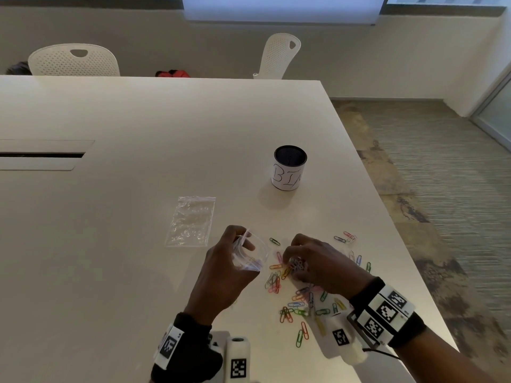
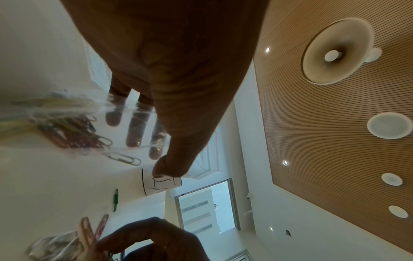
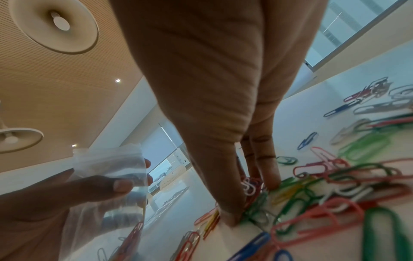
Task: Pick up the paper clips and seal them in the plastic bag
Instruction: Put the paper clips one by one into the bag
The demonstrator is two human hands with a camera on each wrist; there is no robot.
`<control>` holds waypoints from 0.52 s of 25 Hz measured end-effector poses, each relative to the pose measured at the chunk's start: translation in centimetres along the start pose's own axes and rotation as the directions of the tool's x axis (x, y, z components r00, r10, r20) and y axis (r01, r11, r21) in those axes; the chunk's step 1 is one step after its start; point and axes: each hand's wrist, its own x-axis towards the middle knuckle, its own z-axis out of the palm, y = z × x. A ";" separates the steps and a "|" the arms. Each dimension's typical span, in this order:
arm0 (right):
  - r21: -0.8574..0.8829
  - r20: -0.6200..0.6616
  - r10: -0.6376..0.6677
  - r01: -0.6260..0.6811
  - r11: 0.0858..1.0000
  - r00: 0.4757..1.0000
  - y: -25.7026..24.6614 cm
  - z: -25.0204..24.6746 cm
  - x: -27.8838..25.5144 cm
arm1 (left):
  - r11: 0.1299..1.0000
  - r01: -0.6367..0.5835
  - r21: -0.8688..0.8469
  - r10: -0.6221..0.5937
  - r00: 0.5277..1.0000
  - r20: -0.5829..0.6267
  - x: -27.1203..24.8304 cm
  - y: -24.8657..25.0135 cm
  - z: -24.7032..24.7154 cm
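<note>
My left hand (image 1: 235, 257) holds a small clear plastic bag (image 1: 250, 254) with its mouth held open toward the right; thumb and fingers pinch it (image 3: 107, 178). Some clips lie inside the bag (image 2: 73, 132). My right hand (image 1: 307, 261) is just right of it, fingers bunched down on a small cluster of paper clips (image 1: 296, 265) that it pinches at the table (image 3: 250, 194). Several coloured paper clips (image 1: 304, 305) lie scattered on the white table around and below that hand.
A second clear zip bag (image 1: 192, 221) lies flat on the table to the left. A black mesh cup labelled BIN (image 1: 289, 171) stands behind the clips. The table's right edge (image 1: 401, 233) runs close to the outer clips. White chairs (image 1: 73, 60) stand beyond the far edge.
</note>
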 end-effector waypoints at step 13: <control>0.047 -0.121 0.033 -0.028 0.998 0.992 0.8 -0.5 0.9 | 1.000 -0.004 0.006 0.004 1.000 0.000 -0.1 0.1 -0.3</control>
